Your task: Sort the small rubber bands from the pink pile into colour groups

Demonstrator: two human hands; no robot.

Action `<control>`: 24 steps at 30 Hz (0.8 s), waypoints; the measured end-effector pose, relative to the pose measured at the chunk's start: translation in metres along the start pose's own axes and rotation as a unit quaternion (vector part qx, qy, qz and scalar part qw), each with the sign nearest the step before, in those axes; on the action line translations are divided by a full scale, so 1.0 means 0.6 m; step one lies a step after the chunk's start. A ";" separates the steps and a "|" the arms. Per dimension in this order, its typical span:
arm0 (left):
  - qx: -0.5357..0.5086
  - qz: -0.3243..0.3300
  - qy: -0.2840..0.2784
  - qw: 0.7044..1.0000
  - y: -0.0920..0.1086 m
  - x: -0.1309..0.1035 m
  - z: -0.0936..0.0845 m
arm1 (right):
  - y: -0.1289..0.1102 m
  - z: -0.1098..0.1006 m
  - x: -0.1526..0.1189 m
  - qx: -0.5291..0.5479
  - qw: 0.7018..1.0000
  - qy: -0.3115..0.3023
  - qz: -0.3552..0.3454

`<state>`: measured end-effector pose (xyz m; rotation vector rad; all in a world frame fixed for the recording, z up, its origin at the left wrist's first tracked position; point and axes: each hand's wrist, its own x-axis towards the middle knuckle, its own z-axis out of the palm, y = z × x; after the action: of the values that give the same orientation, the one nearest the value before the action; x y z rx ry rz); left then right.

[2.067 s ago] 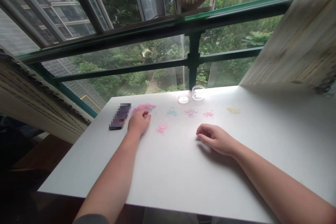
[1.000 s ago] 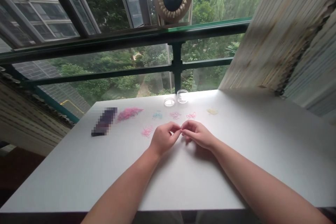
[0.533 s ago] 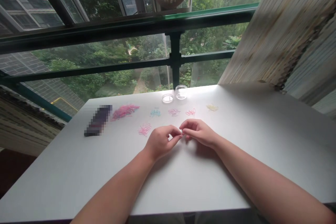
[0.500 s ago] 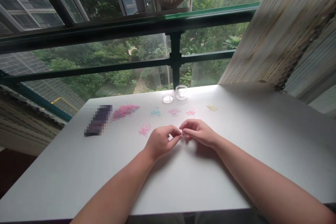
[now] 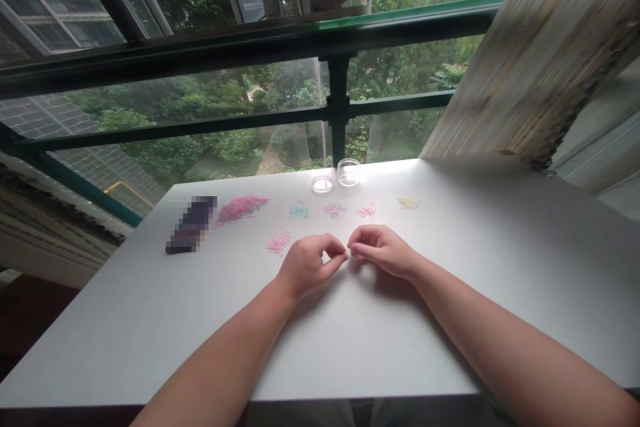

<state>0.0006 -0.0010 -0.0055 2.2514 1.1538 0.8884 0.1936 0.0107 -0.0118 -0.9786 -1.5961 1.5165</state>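
Now that the left hand has come away from the mixed heap of coloured bands, it meets the right.
Left thumb and forefinger press together at the tips, just beside the loosely curled right hand; any band between is too small to tell, though handling seems to have become two-handed. Beyond lie the pink pile, aqua pile, mauve pile, red pile and yellow pile; farther left, the heap sits beside a blurred phone.
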 end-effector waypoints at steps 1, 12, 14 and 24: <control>-0.002 -0.002 0.002 1.000 0.000 0.000 0.000 | 0.000 0.000 0.000 -0.003 1.000 0.001 0.000; -0.030 -0.029 0.044 0.998 0.002 0.001 -0.002 | -0.001 0.005 -0.004 -0.072 0.997 -0.002 -0.010; -0.033 -0.033 0.049 0.998 0.002 0.000 -0.001 | -0.001 0.007 -0.005 -0.088 0.996 -0.009 -0.013; -0.035 -0.040 0.047 0.997 0.002 0.002 -0.003 | 0.003 0.009 -0.008 -0.118 0.992 -0.001 -0.032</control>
<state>0.0007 -0.0004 -0.0032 2.1124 1.2266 0.9956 0.1914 0.0039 -0.0138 -1.0427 -1.8210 1.3055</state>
